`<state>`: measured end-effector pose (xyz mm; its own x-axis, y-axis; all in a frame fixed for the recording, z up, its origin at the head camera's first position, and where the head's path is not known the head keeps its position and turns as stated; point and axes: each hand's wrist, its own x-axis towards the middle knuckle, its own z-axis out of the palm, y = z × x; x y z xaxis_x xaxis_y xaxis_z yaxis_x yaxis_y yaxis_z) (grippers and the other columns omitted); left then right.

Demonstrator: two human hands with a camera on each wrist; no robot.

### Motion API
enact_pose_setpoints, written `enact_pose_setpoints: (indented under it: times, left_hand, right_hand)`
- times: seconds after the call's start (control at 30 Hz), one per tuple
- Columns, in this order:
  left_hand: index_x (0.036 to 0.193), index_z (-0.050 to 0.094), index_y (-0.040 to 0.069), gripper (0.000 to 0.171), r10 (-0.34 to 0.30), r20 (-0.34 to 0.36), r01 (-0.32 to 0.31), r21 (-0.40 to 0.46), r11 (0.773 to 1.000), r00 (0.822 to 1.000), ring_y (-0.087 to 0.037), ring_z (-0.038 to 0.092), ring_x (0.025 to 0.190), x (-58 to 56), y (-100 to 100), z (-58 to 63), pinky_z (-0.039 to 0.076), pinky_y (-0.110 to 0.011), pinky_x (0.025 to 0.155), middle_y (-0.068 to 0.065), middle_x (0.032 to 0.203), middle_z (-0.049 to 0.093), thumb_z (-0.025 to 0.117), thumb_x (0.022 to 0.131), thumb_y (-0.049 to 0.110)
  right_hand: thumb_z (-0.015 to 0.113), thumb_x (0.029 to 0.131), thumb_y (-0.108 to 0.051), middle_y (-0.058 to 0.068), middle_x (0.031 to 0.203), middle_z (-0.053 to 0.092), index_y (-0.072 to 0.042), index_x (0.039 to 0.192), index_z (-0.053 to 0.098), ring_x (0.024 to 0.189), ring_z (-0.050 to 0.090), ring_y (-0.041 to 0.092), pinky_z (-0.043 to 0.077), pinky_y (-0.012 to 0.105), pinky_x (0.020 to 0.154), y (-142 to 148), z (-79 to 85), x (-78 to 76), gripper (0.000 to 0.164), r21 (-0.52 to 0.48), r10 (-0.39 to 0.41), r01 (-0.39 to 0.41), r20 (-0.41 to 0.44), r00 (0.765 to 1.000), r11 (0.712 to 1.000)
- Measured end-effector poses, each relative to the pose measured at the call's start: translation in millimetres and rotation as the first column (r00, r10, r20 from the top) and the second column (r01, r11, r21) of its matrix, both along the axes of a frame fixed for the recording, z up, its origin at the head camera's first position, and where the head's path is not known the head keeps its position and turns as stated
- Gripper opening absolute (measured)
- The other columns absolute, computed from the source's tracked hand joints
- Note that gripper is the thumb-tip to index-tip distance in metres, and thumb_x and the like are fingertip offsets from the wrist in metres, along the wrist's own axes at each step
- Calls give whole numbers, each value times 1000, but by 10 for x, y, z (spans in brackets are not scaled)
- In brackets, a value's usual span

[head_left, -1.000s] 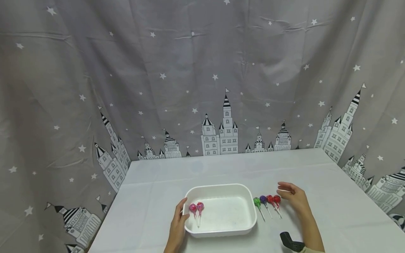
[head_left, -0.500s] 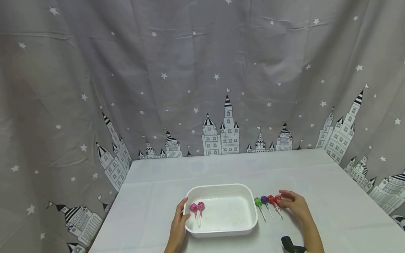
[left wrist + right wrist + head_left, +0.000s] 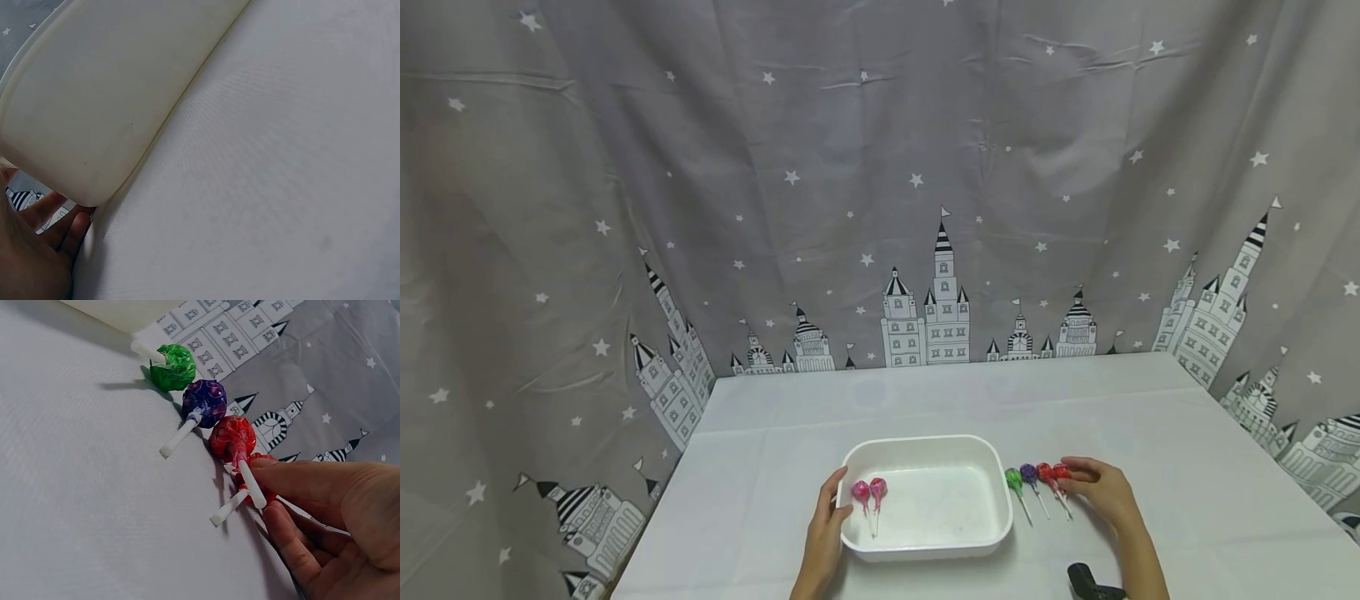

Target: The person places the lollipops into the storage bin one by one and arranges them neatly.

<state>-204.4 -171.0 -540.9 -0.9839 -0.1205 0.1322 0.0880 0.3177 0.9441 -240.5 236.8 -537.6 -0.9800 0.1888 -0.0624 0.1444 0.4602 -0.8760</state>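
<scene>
My left hand grips the left end of a white plastic tray, thumb at the rim and fingers along the outer side. Two pink lollipops lie inside the tray at its left. In the left wrist view the fingers reach under the tray's corner. On the right, my right hand pinches the head of the outermost red lollipop between thumb and fingers. Beside it in a row on the table are another red lollipop, a purple lollipop and a green lollipop, sticks toward me.
A white cloth covers the table. Behind it hangs a grey curtain printed with stars and castles. A black device is at my right wrist, low in the head view.
My right hand has come down and slightly toward the row, and its fingers have taken hold of the outermost red lollipop. My left hand stays on the tray.
</scene>
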Motion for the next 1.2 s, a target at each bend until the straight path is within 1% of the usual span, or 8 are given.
enact_pose_setpoints:
  times: [0.13,0.23,0.33,0.47,0.7,0.93,1.07,1.2]
  left_hand:
    - [137,40,13,51,1,2,-1,8,1000,1000,-43,43,117,-6,8,7,39,-58,89,-25,137,38,44,88,1]
    - [138,39,14,50,-1,11,1,3,1000,1000,-42,43,118,-1,8,14,39,-57,90,-24,138,37,44,89,3]
    - [137,40,19,49,-1,10,1,2,1000,1000,-39,43,120,4,4,12,39,-55,92,-20,139,37,45,90,7]
    - [137,40,20,49,-10,-15,10,8,1000,1000,-39,43,119,15,6,24,39,-55,91,-21,139,38,45,90,8]
    - [138,40,20,49,-6,-10,6,-2,1000,1000,-39,44,118,16,9,13,39,-55,90,-21,138,39,45,90,9]
    - [138,39,17,49,-10,-17,11,20,1000,1000,-40,43,120,-3,-5,-8,39,-55,92,-22,138,39,46,90,5]
    - [138,39,12,49,-15,-13,15,13,1000,1000,-41,43,118,-7,1,10,39,-55,91,-24,137,39,45,90,2]
    - [138,39,14,50,-12,-12,12,-2,1000,1000,-39,44,118,-1,7,12,40,-54,90,-22,137,39,45,90,4]
  right_hand:
    - [76,74,-23,12,90,68,4,111,62,96,57,36,32,57,90,-5,-13,5,48,51,-7,8,-14,1000,999]
    - [76,73,-23,10,87,68,4,110,63,93,58,35,33,57,88,-9,-28,7,47,74,-11,12,-23,1000,997]
    - [76,74,-22,10,86,68,3,109,64,91,59,33,35,56,87,-13,-33,10,45,93,-12,15,-33,999,996]
    - [75,75,-23,9,85,68,3,108,64,88,60,31,36,54,86,-18,-14,19,44,108,-9,13,-36,999,994]
    - [73,77,-23,8,83,68,4,110,63,81,61,24,38,52,84,-8,19,32,43,99,-25,27,-17,1000,995]
    - [72,77,-28,9,88,68,3,112,62,77,62,20,40,49,80,50,48,44,47,100,-53,52,4,999,994]
    - [72,77,-30,12,93,67,3,113,62,76,61,18,41,47,78,74,94,66,50,85,-74,72,20,997,994]
    - [72,78,-30,15,97,67,3,114,61,73,62,15,41,48,78,90,156,89,50,78,-69,67,23,997,995]
